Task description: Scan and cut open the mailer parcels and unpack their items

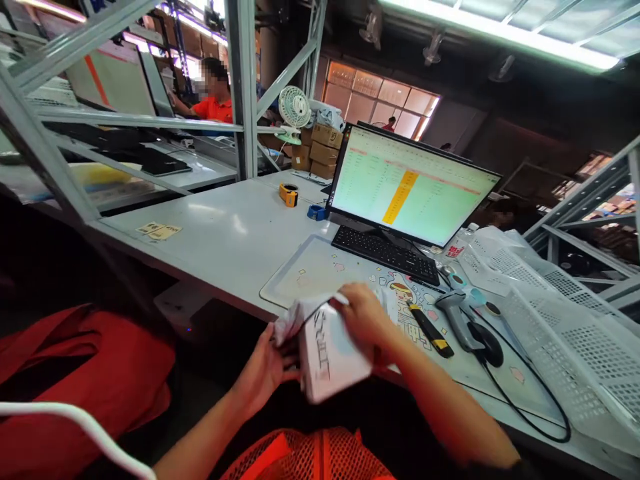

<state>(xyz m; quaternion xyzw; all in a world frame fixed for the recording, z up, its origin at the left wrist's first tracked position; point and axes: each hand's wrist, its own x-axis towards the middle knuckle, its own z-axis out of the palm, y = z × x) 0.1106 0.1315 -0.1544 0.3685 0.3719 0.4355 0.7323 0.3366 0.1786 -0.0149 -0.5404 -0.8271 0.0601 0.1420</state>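
I hold a white package (327, 353) with dark lettering at the near edge of the grey desk (225, 233). My left hand (267, 367) grips its left side from below, where crumpled wrapping sticks out. My right hand (365, 320) presses on its top right. The package hangs just over the desk's front edge, above a printed desk mat (310, 270).
A monitor (407, 183) with a spreadsheet and a black keyboard (387, 253) stand behind. A utility knife (430, 330), a barcode scanner (457, 317) and a mouse (493, 347) lie to the right, beside white baskets (565, 333). Tape rolls (289, 194) sit farther back. A person in orange works behind the racking.
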